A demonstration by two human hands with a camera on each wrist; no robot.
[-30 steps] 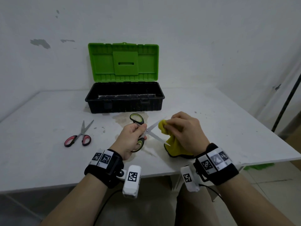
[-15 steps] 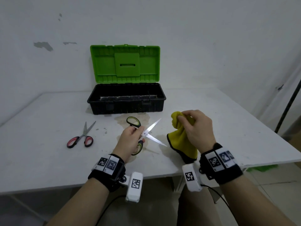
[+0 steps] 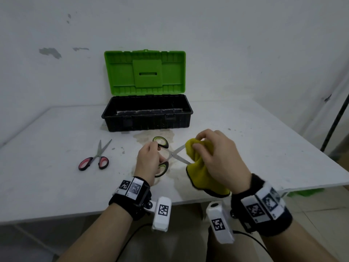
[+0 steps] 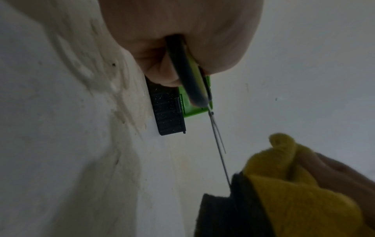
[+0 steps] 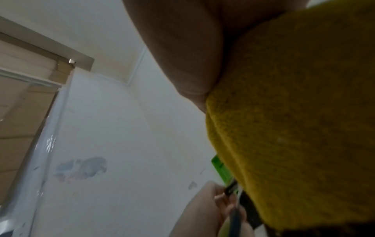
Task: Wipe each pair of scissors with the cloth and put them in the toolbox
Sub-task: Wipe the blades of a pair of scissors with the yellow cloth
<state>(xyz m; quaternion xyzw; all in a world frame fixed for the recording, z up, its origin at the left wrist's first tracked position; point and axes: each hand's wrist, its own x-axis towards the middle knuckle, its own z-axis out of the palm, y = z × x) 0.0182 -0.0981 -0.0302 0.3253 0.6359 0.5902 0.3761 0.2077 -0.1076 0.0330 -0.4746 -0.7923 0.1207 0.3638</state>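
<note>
**Cloth back on the blades, first pair still in hand**

Starting at your left, the red-handled scissors (image 3: 93,162) lie on the table (image 3: 47,148), untouched and well apart from your hands; they have yet to be wiped. Behind the middle, the toolbox (image 3: 147,118) stands with its green lid up, and no scissors can be seen inside it.

Your left hand (image 3: 149,160) has its fingers curled round the handles of the green-handled scissors (image 3: 166,156), holding them above the table with the blades spread in a cross.

What changed: half a second ago the yellow cloth (image 3: 200,167) was lifted clear of the blades; it has now come back onto them, covering the upper blade's tip and touching the lower one. That suggests another wiping stroke is starting, so this pair is not ready for the box.

Your right hand (image 3: 221,157) pinches the cloth between thumb and curled fingers, bunched tight, the rest hanging toward the table edge.
</note>
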